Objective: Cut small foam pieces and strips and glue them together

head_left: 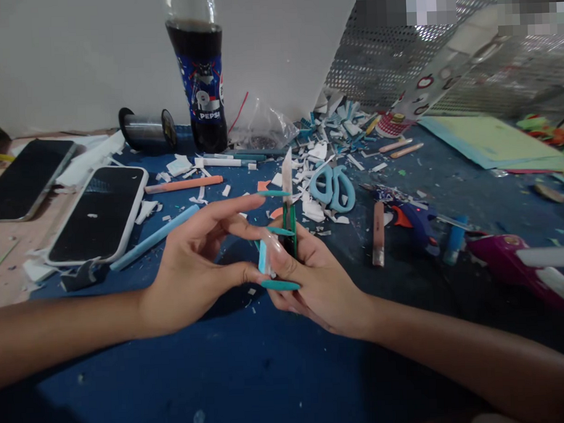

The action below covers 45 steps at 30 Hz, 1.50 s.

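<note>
In the middle of the head view, my left hand (pixel 195 258) pinches a small light-blue and white block (pixel 264 256) between thumb and fingers. My right hand (pixel 316 278) is closed round a green-handled cutter knife (pixel 288 196), its blade pointing up and away from me. The right thumb presses against the same small block, so both hands meet there. Long teal nails hide part of the block and the knife's handle. Beyond the blade, blue-handled scissors (pixel 332 186) lie among white scraps (pixel 313 207).
Two phones (pixel 99 215) lie on the left near markers (pixel 183 184). Behind stand a spool (pixel 147 130) and a Pepsi bottle (pixel 206 84). Glue guns (pixel 506 259) and a pinkish stick (pixel 378 233) lie right. Coloured sheets (pixel 487 139) rest farther back on the blue table (pixel 214 380).
</note>
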Available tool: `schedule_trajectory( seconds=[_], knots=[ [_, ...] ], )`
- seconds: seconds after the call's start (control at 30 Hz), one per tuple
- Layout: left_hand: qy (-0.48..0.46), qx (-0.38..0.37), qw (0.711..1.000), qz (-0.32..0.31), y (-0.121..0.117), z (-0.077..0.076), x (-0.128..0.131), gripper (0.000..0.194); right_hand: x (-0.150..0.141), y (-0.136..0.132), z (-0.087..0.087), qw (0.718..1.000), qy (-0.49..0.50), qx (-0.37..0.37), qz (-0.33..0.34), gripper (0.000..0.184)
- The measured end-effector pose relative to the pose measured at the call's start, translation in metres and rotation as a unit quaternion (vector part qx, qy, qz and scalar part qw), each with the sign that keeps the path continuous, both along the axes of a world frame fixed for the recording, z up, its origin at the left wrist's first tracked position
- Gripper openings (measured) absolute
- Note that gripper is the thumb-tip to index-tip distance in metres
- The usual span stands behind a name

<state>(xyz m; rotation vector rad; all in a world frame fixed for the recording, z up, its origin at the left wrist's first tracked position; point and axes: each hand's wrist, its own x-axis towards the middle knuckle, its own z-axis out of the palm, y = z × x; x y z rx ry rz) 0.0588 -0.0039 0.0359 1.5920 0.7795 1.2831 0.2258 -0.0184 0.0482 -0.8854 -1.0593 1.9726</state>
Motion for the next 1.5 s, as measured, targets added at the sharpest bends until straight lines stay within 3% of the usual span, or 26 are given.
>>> schedule_trajectory(
  seconds=[0.43, 0.77, 0.9, 1.03, 1.1, 1.17, 1.23, 1.33, 1.4, 1.5],
  knots=[
    [-0.024, 0.07, 0.997, 0.015, 0.002, -0.006, 0.002, 0.059, -0.004, -0.005, -0.002, 1.0, 0.022, -0.007, -0.018, 0.028],
    [-0.078, -0.018, 0.996, -0.047, 0.006, -0.003, 0.003, 0.055, -0.004, -0.001, -0.002, 0.999, 0.02, 0.0, -0.034, 0.024],
    [-0.109, -0.055, 0.99, -0.065, 0.007, -0.006, 0.002, 0.059, -0.005, -0.003, -0.002, 0.997, 0.021, 0.046, -0.058, 0.022],
    [-0.148, -0.126, 0.977, -0.086, 0.009, -0.008, 0.002, 0.056, -0.003, -0.001, 0.007, 0.984, -0.059, 0.134, -0.106, 0.022],
    [-0.16, -0.168, 0.971, -0.064, 0.011, -0.007, 0.003, 0.045, 0.004, 0.009, 0.014, 0.963, -0.13, 0.186, -0.144, 0.027],
    [-0.178, -0.219, 0.959, -0.038, 0.014, -0.005, 0.004, 0.035, 0.015, 0.026, 0.018, 0.925, -0.227, 0.246, -0.182, 0.031],
    [-0.203, -0.282, 0.937, -0.042, 0.017, -0.002, 0.005, 0.028, 0.028, 0.045, 0.019, 0.857, -0.331, 0.323, -0.227, 0.038],
    [-0.233, -0.377, 0.893, -0.082, 0.021, 0.0, 0.005, 0.02, 0.043, 0.066, 0.016, 0.754, -0.475, 0.394, -0.227, 0.046],
    [-0.241, -0.418, 0.87, -0.107, 0.023, 0.0, 0.004, 0.02, 0.046, 0.068, 0.016, 0.704, -0.509, 0.431, -0.243, 0.045],
    [-0.234, -0.439, 0.856, -0.141, 0.023, -0.001, 0.003, 0.025, 0.043, 0.056, 0.018, 0.666, -0.499, 0.498, -0.245, 0.041]
  ],
)
